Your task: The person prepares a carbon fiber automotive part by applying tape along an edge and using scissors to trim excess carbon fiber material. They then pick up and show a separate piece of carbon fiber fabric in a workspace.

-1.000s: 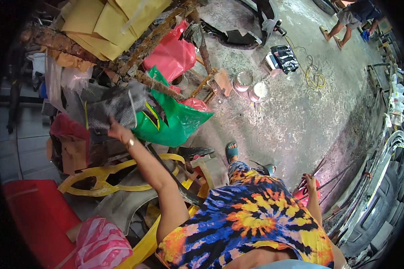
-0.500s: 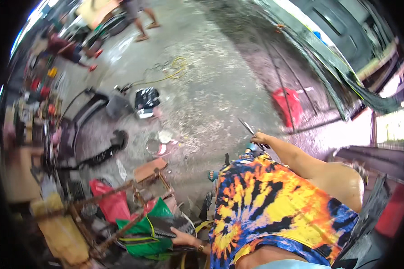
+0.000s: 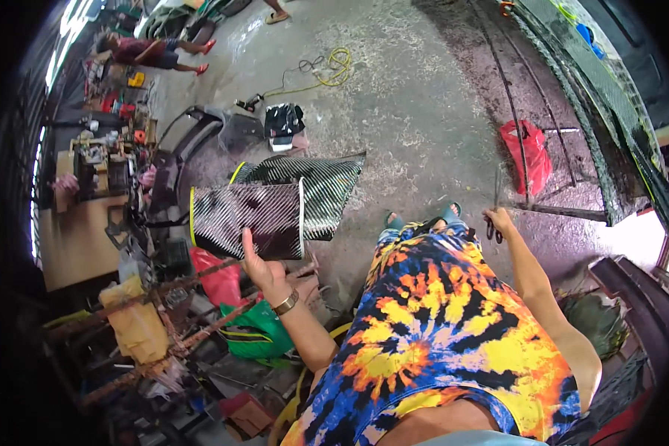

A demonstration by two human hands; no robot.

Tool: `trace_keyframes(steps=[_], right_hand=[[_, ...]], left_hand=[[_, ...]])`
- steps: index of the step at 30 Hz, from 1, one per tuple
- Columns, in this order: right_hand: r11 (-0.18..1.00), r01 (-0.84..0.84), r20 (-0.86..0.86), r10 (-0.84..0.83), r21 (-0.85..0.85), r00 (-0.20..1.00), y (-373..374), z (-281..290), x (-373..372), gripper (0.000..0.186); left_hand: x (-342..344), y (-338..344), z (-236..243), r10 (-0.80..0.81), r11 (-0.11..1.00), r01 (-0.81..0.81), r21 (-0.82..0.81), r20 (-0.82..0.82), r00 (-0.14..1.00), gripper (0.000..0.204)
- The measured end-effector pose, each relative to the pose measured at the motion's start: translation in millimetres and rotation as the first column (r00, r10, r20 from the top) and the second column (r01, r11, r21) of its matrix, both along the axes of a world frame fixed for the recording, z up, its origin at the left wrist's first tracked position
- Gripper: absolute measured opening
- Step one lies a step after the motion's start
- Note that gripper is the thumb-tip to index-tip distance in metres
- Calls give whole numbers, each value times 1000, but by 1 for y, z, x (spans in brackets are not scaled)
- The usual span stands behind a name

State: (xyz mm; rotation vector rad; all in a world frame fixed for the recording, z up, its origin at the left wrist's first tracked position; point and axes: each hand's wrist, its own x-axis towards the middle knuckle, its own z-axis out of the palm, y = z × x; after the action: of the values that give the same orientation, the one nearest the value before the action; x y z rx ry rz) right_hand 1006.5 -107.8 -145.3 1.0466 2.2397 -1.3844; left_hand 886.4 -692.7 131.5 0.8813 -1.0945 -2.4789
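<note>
My left hand [image 3: 266, 273] is closed on the lower edge of a black-and-silver carbon-fibre cloth [image 3: 247, 215], its thumb lying across the front. The cloth hangs folded or in two layers, with a yellow edge at its left and a white strip down the front layer; the rear layer [image 3: 333, 189] reaches farther right to a point. Out to the right, my right hand [image 3: 500, 218] grips scissors [image 3: 497, 189] by the handle, blades pointing away from me. Whether the blades are apart is hard to see. The fingers of my left hand are mostly hidden behind the cloth.
A rusty metal frame [image 3: 193, 340] with a green bag [image 3: 254, 334] and yellow sheet [image 3: 135, 327] stands at lower left. A red plastic bag [image 3: 526, 157] lies by thin bars at right. Farther off are a black package [image 3: 284, 123], a yellow cable [image 3: 339, 68] and a person [image 3: 152, 52].
My left hand has lifted the carbon-fibre cloth from beside the green bag, up and forward into the open. My right hand still holds the scissors, now pointing straighter ahead.
</note>
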Motion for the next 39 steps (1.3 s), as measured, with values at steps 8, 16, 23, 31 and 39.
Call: trace_keyframes(steps=[8,16,23,31,39], right_hand=[[913,-403,-7,404,65,915,-77,67,-96,38],[980,47,398,-121,192,909,-61,58,6,46],[714,699,340,-668,42,662,-44,76,183,30],[634,743,-138,-734,214,666,-79,142,166,22],[733,679,-753,-425,38,502,8,354,47,16]], left_hand=[[-43,31,26,-240,945,238,-222,21,971,28],[-98,121,16,-464,609,605,-514,387,797,43],[-190,179,-19,-825,429,748,-506,119,552,33],[-240,241,-21,-948,249,786,-566,23,317,28],[-263,256,-29,-944,280,717,-638,-50,325,52]])
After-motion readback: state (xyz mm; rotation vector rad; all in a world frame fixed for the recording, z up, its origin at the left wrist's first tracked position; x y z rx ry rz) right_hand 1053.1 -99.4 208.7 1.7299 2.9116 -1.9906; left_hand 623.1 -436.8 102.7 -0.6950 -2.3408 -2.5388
